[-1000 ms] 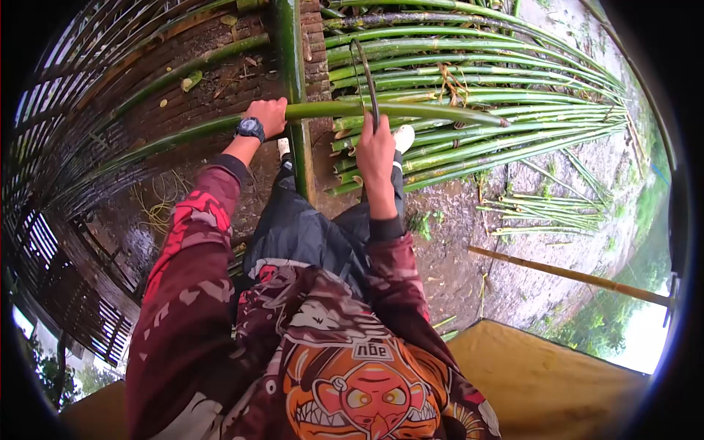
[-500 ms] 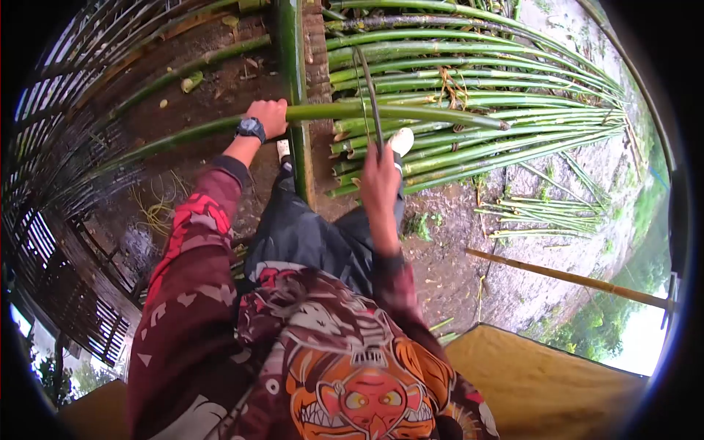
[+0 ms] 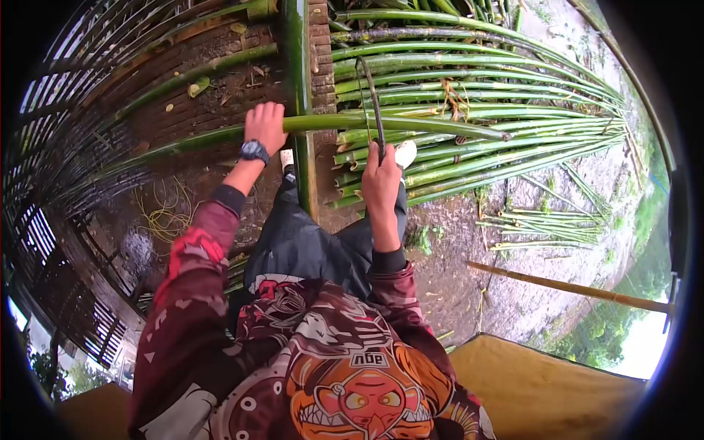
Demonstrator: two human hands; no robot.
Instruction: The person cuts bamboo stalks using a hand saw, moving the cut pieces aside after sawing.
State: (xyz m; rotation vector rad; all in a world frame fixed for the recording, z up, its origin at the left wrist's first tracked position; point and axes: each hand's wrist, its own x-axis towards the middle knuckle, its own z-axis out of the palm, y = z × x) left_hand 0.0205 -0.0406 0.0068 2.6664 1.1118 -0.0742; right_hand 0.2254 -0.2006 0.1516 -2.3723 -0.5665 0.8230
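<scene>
- At far left, dark bamboo slats (image 3: pixel 55 110) are spreading in rows; the held bamboo pole's (image 3: pixel 326 122) far end is running in among them.
- The left hand (image 3: pixel 265 128) is lying over that green pole; I cannot tell whether its fingers are curling beneath.
- A thick bamboo rail (image 3: pixel 295 66) is crossing under the pole, just right of this hand.
- The right hand (image 3: pixel 383 180) is clamping the bow saw (image 3: pixel 377 106), whose blade is meeting the pole.
- A white shoe (image 3: pixel 405 154) is showing close beside the right hand.
- Stacked bamboo poles (image 3: pixel 477 70) are crowding the ground behind the saw; shorter stalks (image 3: pixel 546 229) are lying nearer the person.
- A tan tarp (image 3: pixel 543 381) is covering the lower right.
- Compared with half a second ago, the left hand's fingers are reaching farther across, and the right hand is sitting closer to the pole.
</scene>
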